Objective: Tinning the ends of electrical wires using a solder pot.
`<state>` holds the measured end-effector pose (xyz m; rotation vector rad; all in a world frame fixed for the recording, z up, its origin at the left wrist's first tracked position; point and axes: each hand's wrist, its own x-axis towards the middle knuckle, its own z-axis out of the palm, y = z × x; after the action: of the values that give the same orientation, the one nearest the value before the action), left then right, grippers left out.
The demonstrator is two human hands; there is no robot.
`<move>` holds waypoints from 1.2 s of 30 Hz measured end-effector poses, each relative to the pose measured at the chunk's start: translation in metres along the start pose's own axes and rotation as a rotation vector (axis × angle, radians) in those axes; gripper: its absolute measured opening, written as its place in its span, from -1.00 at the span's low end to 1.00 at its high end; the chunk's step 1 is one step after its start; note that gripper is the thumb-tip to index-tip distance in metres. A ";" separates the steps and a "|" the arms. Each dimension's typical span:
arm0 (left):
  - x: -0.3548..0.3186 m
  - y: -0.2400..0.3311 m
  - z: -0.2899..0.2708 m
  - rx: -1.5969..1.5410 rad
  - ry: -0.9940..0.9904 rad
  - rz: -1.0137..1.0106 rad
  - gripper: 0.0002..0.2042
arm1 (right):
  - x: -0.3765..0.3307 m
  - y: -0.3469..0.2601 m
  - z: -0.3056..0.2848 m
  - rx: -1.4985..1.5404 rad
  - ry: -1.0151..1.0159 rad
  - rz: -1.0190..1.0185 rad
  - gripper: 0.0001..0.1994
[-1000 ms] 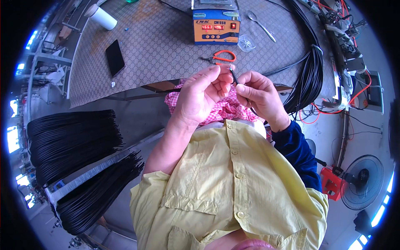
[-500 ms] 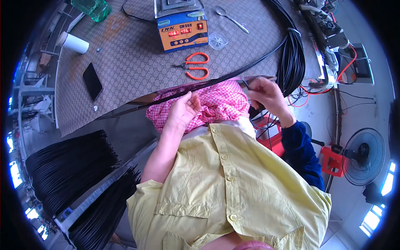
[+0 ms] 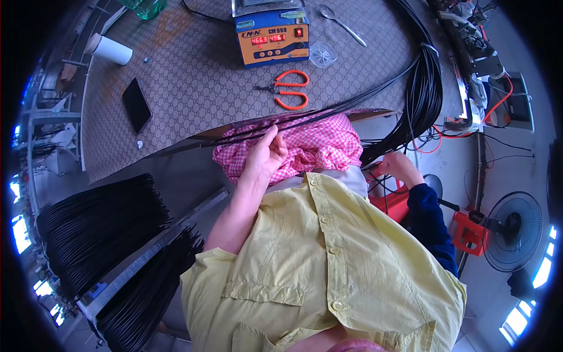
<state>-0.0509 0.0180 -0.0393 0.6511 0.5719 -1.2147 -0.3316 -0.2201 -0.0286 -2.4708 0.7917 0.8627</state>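
Observation:
My left hand (image 3: pixel 265 156) rests on a pink checked cloth (image 3: pixel 311 149) in my lap, its fingers pinched on thin black wires (image 3: pixel 328 111) that run up and right along the table edge. My right hand (image 3: pixel 397 166) is lower, off the right side of the table, closed on strands hanging from a thick bundle of black wires (image 3: pixel 428 94). Orange-handled scissors (image 3: pixel 287 89) lie on the patterned table mat (image 3: pixel 193 88) just beyond the wires.
An orange and blue device with a lit display (image 3: pixel 271 35) stands at the back of the table, near a spoon (image 3: pixel 341 22), a black phone (image 3: pixel 136 104) and a white cup (image 3: pixel 108 49). Racks of cut black wires (image 3: pixel 99 229) are at my left. A fan (image 3: pixel 511 230) stands on the right.
My hands have come apart: they were together in front of my chest, and now the right one has dropped down to the right side while the left stays on the wires at the cloth.

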 end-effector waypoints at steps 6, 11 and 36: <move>-0.047 -0.014 0.017 0.234 0.091 0.013 -0.84 | -0.008 -0.150 -0.103 0.234 0.755 -0.743 -0.93; -0.064 -0.034 0.032 0.816 0.038 0.224 -0.71 | 0.022 -0.230 -0.114 0.280 0.550 -1.006 -0.87; -0.100 0.048 0.061 0.361 -0.756 0.232 -0.80 | 0.010 -0.181 -0.102 1.619 -0.803 -0.523 -0.75</move>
<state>-0.0268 0.0498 0.0802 0.4853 -0.3530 -1.2413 -0.1676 -0.1417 0.0719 -0.6986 0.2344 0.5060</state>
